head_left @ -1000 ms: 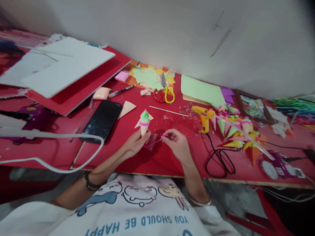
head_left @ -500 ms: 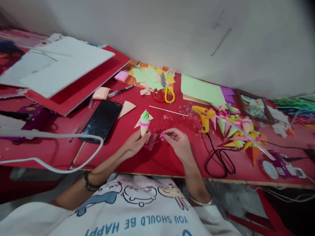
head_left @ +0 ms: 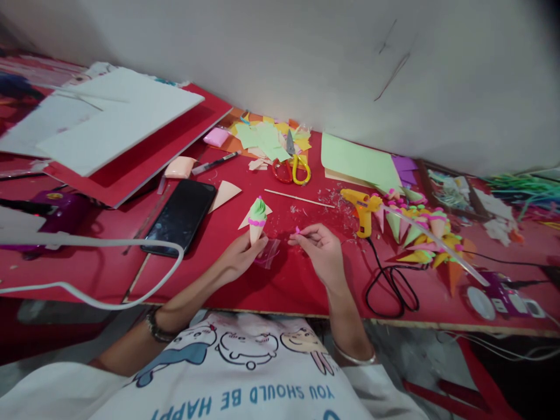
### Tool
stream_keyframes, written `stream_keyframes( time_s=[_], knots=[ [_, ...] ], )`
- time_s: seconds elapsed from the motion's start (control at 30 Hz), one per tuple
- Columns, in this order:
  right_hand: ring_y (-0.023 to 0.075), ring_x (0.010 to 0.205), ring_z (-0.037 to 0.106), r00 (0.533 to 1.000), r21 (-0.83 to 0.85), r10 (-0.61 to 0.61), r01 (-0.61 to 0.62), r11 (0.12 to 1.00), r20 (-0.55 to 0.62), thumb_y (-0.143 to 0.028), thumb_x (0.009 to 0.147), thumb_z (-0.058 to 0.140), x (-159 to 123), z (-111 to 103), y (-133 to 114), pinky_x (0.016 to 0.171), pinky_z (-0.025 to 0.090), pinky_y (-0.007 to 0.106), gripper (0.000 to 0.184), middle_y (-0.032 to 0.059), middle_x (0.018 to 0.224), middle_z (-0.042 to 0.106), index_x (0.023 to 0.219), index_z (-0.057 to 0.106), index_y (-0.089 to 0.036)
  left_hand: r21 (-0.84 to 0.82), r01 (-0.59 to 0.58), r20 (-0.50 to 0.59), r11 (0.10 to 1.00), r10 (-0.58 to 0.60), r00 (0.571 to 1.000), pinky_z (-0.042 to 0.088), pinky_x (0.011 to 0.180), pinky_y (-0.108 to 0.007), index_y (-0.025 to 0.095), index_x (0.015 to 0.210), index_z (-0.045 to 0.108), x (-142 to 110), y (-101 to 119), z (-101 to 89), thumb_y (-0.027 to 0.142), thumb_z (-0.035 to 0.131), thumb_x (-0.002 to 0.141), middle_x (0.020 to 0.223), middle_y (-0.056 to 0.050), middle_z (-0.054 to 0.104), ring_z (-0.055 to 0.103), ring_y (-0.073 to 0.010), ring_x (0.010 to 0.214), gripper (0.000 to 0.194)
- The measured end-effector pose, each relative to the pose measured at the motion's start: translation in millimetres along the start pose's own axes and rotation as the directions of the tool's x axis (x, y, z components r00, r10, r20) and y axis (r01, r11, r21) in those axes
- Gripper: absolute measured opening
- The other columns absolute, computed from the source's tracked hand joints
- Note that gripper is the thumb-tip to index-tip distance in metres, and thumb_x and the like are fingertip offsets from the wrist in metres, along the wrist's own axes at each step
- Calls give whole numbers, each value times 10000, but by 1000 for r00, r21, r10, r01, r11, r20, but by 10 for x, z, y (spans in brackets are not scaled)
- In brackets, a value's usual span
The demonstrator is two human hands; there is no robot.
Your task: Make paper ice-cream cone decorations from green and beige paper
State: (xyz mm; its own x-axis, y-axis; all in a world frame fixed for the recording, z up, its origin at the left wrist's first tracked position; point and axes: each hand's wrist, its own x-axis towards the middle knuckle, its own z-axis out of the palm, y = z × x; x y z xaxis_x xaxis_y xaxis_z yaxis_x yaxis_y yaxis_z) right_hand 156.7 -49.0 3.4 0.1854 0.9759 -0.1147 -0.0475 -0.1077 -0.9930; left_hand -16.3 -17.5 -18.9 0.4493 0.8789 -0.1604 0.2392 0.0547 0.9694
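Upright in my left hand (head_left: 240,254) is a small craft ice cream cone (head_left: 258,220), its pale paper cone topped with a green swirl, a pink band and a pink tip. Fingers and thumb close round the cone's lower part. Between the thumb and fingertips of my right hand (head_left: 322,251) is a small bit of pink clay (head_left: 298,230). A clear plastic bag (head_left: 268,256) lies beside my left fingers, partly covered by them. Behind the cone rests a flat cream paper piece (head_left: 242,219).
A yellow glue gun (head_left: 362,211) stands right of my right hand, near several finished cones (head_left: 420,227). Scissors (head_left: 292,170), a thin stick (head_left: 300,198) and paper scraps (head_left: 265,139) lie ahead. Left are a phone (head_left: 181,216), a white cable (head_left: 166,286) and white boards (head_left: 126,116).
My right hand has shifted slightly right, away from the cone and bag. The pink strand stretching from its fingers toward the bag has gone; a small pink bit stays in the pinch.
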Motion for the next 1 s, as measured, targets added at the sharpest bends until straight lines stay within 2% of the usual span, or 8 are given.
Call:
stream_keyframes(
  time_s=[0.17, 0.27, 0.37, 0.67, 0.87, 1.0],
  knots=[
    [146, 655, 646, 1000, 18, 4, -5, 1000, 28, -298, 715, 566, 4, 43, 15, 643, 489, 263, 175, -6, 699, 639, 763, 427, -202, 24, 19, -28, 1000, -18, 999, 331, 531, -209, 156, 708, 453, -3, -23, 5, 396, 376, 797, 600, 36, 432, 415, -93, 555, 267],
    [133, 682, 644, 997, 32, -4, 1, 999, 81, -292, 755, 516, 4, 66, 23, 694, 477, 268, 162, -1, 749, 644, 869, 433, -211, 21, 19, -25, 1000, -18, 1000, 330, 527, -209, 150, 713, 458, -2, -41, 9, 395, 374, 798, 597, 34, 427, 412, -93, 555, 273],
    [127, 673, 643, 994, 36, -4, 0, 999, 108, -295, 771, 498, 1, 80, 15, 696, 469, 256, 130, 4, 744, 647, 851, 455, -203, 34, 15, -27, 999, -15, 1000, 330, 536, -210, 149, 720, 457, -3, -40, 10, 390, 373, 800, 604, 35, 422, 407, -93, 564, 267],
    [113, 563, 623, 999, 74, -32, 32, 997, 7, -311, 773, 497, -3, 100, 8, 601, 475, 238, 134, -27, 632, 636, 757, 415, -207, 64, 26, -29, 998, -25, 999, 301, 527, -211, 159, 667, 406, -7, -8, 3, 373, 373, 796, 596, 43, 366, 359, -87, 554, 252],
    [103, 548, 598, 998, 192, -44, 36, 981, 40, -279, 762, 508, 1, 119, 63, 551, 469, 227, 138, -38, 616, 619, 724, 391, -215, 49, 31, -29, 998, -30, 999, 300, 523, -213, 161, 663, 409, -14, 3, 4, 380, 374, 789, 589, 43, 369, 357, -89, 545, 255],
    [108, 572, 599, 997, 207, -54, 42, 977, 52, -253, 753, 515, -7, 150, 29, 604, 479, 254, 145, -40, 651, 626, 847, 406, -233, 40, 26, -31, 999, -25, 999, 308, 524, -211, 159, 663, 419, -18, 3, 4, 378, 377, 789, 593, 39, 381, 369, -92, 551, 256]
  ],
)
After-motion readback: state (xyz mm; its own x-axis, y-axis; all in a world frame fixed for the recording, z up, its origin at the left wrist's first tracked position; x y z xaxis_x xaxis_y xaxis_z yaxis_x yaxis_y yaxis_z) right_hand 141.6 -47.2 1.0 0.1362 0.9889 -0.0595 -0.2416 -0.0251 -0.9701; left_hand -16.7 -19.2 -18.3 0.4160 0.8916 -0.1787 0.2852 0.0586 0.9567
